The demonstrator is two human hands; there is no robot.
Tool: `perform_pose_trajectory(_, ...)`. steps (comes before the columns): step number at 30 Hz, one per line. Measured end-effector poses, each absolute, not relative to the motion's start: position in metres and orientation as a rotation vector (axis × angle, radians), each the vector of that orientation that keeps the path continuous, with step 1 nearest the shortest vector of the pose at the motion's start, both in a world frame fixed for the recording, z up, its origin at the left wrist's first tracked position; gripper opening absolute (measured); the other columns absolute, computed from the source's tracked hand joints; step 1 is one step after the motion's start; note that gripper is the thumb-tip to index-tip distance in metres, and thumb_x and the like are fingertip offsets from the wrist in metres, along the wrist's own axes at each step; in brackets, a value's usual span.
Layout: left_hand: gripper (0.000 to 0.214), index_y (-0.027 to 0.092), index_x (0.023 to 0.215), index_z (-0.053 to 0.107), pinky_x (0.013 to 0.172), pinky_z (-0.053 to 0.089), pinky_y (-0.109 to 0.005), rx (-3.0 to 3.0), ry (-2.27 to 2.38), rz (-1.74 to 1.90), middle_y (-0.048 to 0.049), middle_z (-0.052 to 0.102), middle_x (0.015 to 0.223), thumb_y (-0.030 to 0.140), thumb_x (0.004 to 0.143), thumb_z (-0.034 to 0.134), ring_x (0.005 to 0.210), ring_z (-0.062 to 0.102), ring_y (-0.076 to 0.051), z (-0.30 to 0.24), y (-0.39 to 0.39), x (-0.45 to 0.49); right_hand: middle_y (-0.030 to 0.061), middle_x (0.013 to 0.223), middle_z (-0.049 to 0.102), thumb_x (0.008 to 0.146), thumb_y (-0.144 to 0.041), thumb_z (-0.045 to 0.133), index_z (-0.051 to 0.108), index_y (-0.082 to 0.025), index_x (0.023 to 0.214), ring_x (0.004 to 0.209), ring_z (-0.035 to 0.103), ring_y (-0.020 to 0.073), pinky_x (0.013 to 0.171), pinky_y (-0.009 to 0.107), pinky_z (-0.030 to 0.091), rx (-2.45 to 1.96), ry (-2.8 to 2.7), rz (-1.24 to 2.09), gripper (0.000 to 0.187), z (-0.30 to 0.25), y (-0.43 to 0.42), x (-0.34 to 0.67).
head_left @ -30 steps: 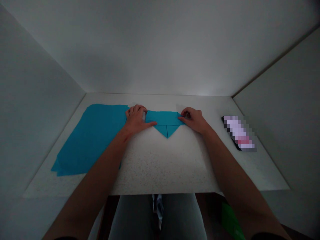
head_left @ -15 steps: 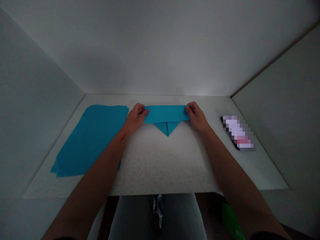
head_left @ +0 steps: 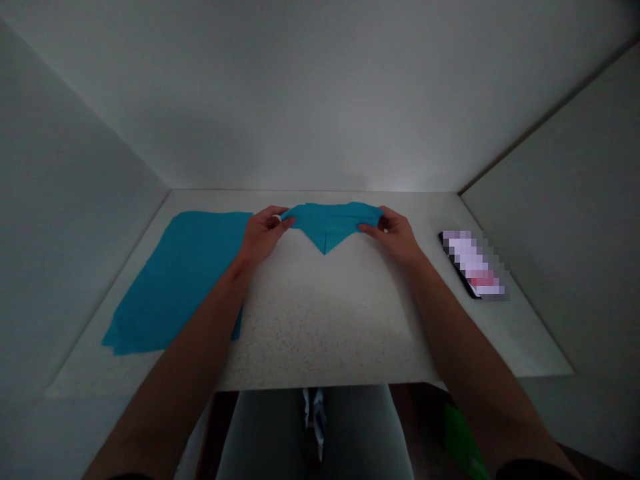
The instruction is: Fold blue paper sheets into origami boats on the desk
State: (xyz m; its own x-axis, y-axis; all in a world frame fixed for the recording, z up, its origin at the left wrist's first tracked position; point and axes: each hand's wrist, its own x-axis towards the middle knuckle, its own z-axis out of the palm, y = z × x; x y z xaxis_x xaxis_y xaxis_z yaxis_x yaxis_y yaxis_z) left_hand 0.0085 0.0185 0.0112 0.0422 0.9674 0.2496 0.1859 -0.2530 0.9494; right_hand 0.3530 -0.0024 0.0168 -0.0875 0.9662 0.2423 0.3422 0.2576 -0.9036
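Note:
A folded blue cloth napkin (head_left: 326,223) is held near the back of the white table, with a pointed flap toward me and a crease down its middle. Its left end is pinched between thumb and fingers of my left hand (head_left: 263,232). My right hand (head_left: 393,233) grips the other end, thumb in front and fingers partly hidden behind. The upper edge looks wavy between the hands. On the left lies a pile of flat blue cloths (head_left: 177,280), partly covered by my left forearm.
A phone (head_left: 473,263) with a blurred screen rests on the right of the white table (head_left: 320,333). Walls enclose the table at the back and both sides. Below the front edge are my legs (head_left: 270,433) and a green object (head_left: 463,440).
The long straight band across the napkin no longer shows; the cloth is now bent and wavy. Its tip has shifted back and slightly left, and my hands have changed their hold on the ends.

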Motion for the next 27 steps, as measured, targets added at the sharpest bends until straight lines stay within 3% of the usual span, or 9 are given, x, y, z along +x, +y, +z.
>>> perform_pose_trajectory(3,0.032,0.025,0.097,0.084,0.051,0.04,-0.025,1.493,1.147,1.398,0.0028,0.065,0.063,0.05,0.079,0.092,0.053,0.057,-0.011,0.015,0.018,0.01,0.0043,0.094,0.07,0.087,-0.069,0.083,0.078,-0.029,0.098,0.077,0.061,0.0212,0.072,0.039,0.055,-1.239,-1.698,0.666,0.042,0.019,-0.004,0.352)
perform_pose_trajectory(6,0.027,0.025,0.095,0.084,0.058,0.051,-0.026,1.515,1.054,1.418,-0.0054,0.081,0.097,0.047,0.079,0.09,0.077,0.075,-0.017,0.018,0.016,0.01,0.0101,0.113,0.074,0.093,-0.067,0.077,0.081,-0.03,0.099,0.1,0.069,0.0287,0.084,0.045,0.06,-1.201,-1.677,0.584,0.038,0.021,-0.005,0.351)
perform_pose_trajectory(9,0.025,0.026,0.095,0.085,0.072,0.063,-0.031,1.57,0.991,1.385,-0.0079,0.082,0.116,0.043,0.077,0.09,0.1,0.078,-0.023,0.018,0.017,0.009,0.012,0.124,0.073,0.095,-0.065,0.072,0.082,-0.03,0.095,0.116,0.069,0.0334,0.094,0.051,0.062,-1.188,-1.635,0.566,0.037,0.021,-0.003,0.353)
perform_pose_trajectory(13,0.023,0.025,0.099,0.087,0.091,0.067,-0.039,1.566,1.043,1.251,-0.007,0.084,0.11,0.04,0.083,0.079,0.108,0.077,-0.026,0.015,0.019,0.007,0.0109,0.124,0.073,0.096,-0.06,0.072,0.082,-0.029,0.098,0.109,0.071,0.0309,0.087,0.05,0.066,-1.159,-1.59,0.668,0.033,0.015,0.001,0.356)
perform_pose_trajectory(17,0.038,0.023,0.095,0.087,0.095,0.066,-0.042,1.534,1.106,1.15,-0.0102,0.086,0.105,0.052,0.097,0.064,0.104,0.079,-0.028,0.012,0.018,0.007,0.0086,0.113,0.077,0.097,-0.059,0.066,0.081,-0.028,0.1,0.1,0.071,0.0275,0.081,0.045,0.067,-1.223,-1.537,0.828,0.035,0.007,0.006,0.357)
perform_pose_trajectory(19,0.034,0.023,0.092,0.085,0.089,0.066,-0.04,1.564,1.149,1.107,-0.01,0.086,0.1,0.056,0.091,0.075,0.096,0.079,-0.027,0.009,0.018,0.008,0.0079,0.113,0.079,0.098,-0.056,0.061,0.081,-0.027,0.104,0.094,0.071,0.0247,0.079,0.041,0.067,-1.292,-1.503,0.908,0.036,0.006,0.006,0.355)
perform_pose_trajectory(22,0.031,0.025,0.094,0.082,0.08,0.065,-0.036,1.596,1.21,1.085,-0.0084,0.085,0.102,0.046,0.075,0.093,0.088,0.076,-0.023,0.004,0.017,0.009,0.0079,0.121,0.08,0.101,-0.057,0.058,0.079,-0.028,0.117,0.087,0.072,0.0216,0.076,0.039,0.065,-1.345,-1.435,1.029,0.039,0.007,0.003,0.352)
perform_pose_trajectory(24,0.032,0.025,0.097,0.08,0.08,0.065,-0.035,1.601,1.23,1.118,-0.0084,0.083,0.108,0.042,0.073,0.093,0.092,0.076,-0.022,0.001,0.018,0.01,0.0084,0.131,0.078,0.098,-0.062,0.066,0.075,-0.03,0.127,0.092,0.075,0.0223,0.079,0.04,0.065,-1.314,-1.418,1.094,0.044,0.009,0.0,0.35)
perform_pose_trajectory(27,0.031,0.025,0.101,0.077,0.083,0.064,-0.034,1.603,1.273,1.192,-0.0093,0.081,0.117,0.042,0.078,0.089,0.103,0.075,-0.023,0.0,0.02,0.009,0.0091,0.14,0.074,0.078,-0.061,0.092,0.067,-0.034,0.139,0.099,0.077,0.0242,0.088,0.044,0.067,-1.217,-1.502,1.164,0.071,0.01,-0.005,0.347)
